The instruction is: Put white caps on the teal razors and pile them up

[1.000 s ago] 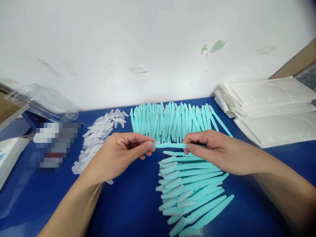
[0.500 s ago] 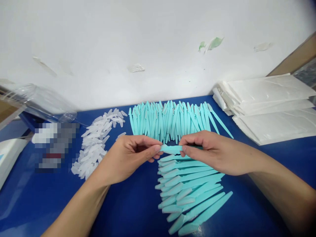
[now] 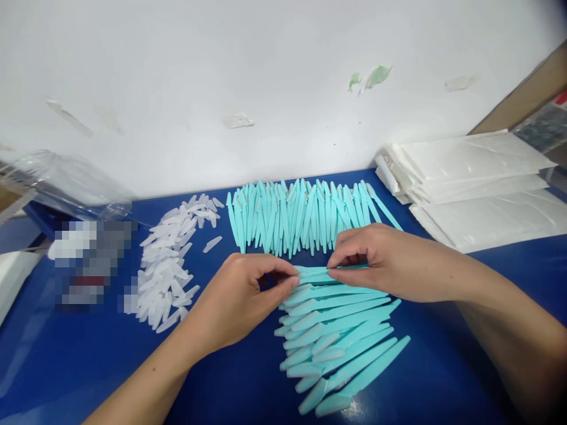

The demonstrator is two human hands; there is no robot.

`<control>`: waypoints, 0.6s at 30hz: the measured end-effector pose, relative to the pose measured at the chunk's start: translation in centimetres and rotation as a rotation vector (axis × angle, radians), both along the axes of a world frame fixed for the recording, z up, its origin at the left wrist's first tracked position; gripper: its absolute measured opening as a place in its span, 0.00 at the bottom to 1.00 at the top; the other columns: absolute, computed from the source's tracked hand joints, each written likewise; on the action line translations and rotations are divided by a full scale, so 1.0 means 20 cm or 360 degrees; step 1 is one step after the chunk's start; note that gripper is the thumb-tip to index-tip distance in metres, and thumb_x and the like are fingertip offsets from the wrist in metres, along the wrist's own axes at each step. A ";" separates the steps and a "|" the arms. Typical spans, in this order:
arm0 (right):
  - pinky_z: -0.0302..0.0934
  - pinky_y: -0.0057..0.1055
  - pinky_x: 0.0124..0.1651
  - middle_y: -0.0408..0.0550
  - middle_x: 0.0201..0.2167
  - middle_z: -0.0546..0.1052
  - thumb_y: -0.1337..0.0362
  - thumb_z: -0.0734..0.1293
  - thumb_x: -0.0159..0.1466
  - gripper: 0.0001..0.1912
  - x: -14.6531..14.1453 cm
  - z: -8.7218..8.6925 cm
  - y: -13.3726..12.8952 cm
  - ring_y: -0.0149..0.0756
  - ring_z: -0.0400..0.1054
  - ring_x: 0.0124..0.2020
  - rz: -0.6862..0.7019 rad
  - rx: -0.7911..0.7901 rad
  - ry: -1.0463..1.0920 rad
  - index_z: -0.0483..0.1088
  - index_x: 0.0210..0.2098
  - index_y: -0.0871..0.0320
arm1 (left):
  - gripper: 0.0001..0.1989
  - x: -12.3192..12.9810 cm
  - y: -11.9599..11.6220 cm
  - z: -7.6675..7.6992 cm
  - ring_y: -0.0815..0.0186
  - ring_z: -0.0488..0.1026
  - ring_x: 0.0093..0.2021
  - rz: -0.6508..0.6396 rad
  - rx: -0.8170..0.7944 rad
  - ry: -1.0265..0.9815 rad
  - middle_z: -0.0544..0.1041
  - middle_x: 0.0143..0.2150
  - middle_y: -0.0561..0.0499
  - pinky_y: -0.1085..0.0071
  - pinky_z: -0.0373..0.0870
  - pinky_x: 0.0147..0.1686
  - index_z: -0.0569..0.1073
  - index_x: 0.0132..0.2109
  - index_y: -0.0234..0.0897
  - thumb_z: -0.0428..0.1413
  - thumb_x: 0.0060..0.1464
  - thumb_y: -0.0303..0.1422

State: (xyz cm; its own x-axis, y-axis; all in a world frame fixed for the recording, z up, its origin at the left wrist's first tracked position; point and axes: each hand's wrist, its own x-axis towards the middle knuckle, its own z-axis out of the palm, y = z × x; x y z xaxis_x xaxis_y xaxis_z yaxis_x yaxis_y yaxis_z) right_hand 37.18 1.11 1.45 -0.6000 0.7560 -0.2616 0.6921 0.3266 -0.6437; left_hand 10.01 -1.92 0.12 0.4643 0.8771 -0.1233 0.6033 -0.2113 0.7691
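Between my two hands lies a turquoise stick (image 3: 312,273), level, over the top end of a stacked pile of turquoise sticks (image 3: 349,316). My left hand (image 3: 248,295) pinches its left tip between thumb and forefinger. Thumb and fingers of my right hand (image 3: 376,262) close on its handle, partly hiding it. Behind my hands a wide row of turquoise sticks (image 3: 292,215) lies side by side, pointing away from me. Left of my left hand is a heap of small translucent white pieces (image 3: 166,268), with one loose piece (image 3: 212,244) beside it.
White flat packets (image 3: 478,218) are stacked at the right on the blue table (image 3: 230,383). At the far left are a clear plastic container (image 3: 75,183), a blurred-out item (image 3: 95,260) and a white box edge (image 3: 15,277). A white wall (image 3: 283,71) rises behind.
Both hands have moved slightly down with the stick, closer onto the near pile. The whole view has shifted a little.
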 end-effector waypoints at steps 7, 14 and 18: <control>0.57 0.34 0.32 0.46 0.32 0.81 0.52 0.69 0.67 0.13 0.00 0.01 0.00 0.37 0.69 0.30 -0.0011 -0.0027 -0.0250 0.83 0.36 0.52 | 0.06 0.04 -0.01 -0.04 0.64 0.78 0.41 -0.0123 0.0197 0.0026 0.83 0.40 0.51 0.70 0.69 0.36 0.85 0.43 0.42 0.62 0.66 0.32; 0.49 0.34 0.26 0.40 0.19 0.69 0.46 0.65 0.71 0.24 0.01 0.00 0.00 0.32 0.56 0.21 -0.0141 0.0000 -0.0219 0.72 0.25 0.54 | 0.08 0.02 0.01 -0.04 0.66 0.77 0.38 -0.0113 0.0206 -0.0003 0.83 0.39 0.51 0.72 0.66 0.32 0.86 0.42 0.42 0.61 0.67 0.33; 0.56 0.35 0.32 0.42 0.22 0.74 0.44 0.65 0.69 0.24 -0.04 -0.04 0.09 0.36 0.65 0.26 -0.0586 0.0325 -0.0255 0.71 0.25 0.54 | 0.08 -0.01 0.04 -0.01 0.68 0.77 0.37 -0.0025 0.0255 -0.0061 0.83 0.39 0.53 0.73 0.68 0.33 0.85 0.41 0.43 0.61 0.67 0.34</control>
State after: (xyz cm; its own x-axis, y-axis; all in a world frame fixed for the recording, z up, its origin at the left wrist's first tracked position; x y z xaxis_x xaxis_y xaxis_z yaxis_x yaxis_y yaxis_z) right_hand 36.40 3.00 0.72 -0.2455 0.9573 -0.1525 0.8717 0.1492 -0.4668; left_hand 9.78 -1.18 -0.14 0.4798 0.8766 0.0356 0.5696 -0.3421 0.7474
